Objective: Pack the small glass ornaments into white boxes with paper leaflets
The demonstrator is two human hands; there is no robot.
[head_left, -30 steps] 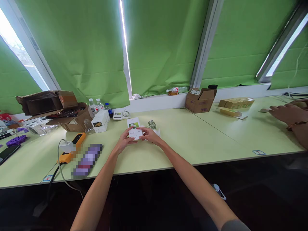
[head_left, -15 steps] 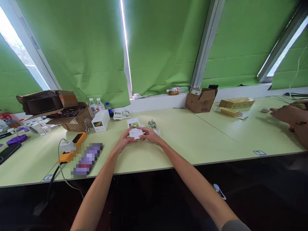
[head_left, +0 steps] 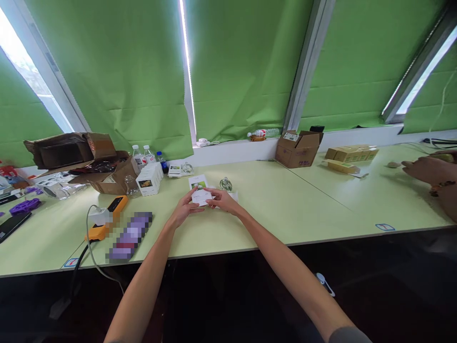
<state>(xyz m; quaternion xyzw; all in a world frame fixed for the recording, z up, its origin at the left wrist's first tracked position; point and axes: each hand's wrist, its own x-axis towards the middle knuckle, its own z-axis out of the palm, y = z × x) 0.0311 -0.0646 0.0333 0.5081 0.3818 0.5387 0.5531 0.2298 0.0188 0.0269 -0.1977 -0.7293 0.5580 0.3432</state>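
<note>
My left hand (head_left: 183, 213) and my right hand (head_left: 222, 201) both hold a small white carton (head_left: 202, 196) just above the pale green table (head_left: 271, 209), fingers pinched on its left and right ends. Behind the carton lies a flat white card with a green picture (head_left: 198, 182). A small clear glass bottle (head_left: 225, 184) stands just past my right hand.
To the left are a white box (head_left: 149, 179), water bottles (head_left: 137, 155), open cardboard boxes (head_left: 107, 174), an orange device (head_left: 107, 219) with a cable and a purple blurred item (head_left: 129, 237). A cardboard box (head_left: 298, 148) and yellow packs (head_left: 350, 155) sit right. Another person's hand (head_left: 428, 169) rests far right.
My hands have stayed on the small white carton, tilting it slightly. The other person's hand at the far right has drawn back a little to the right.
</note>
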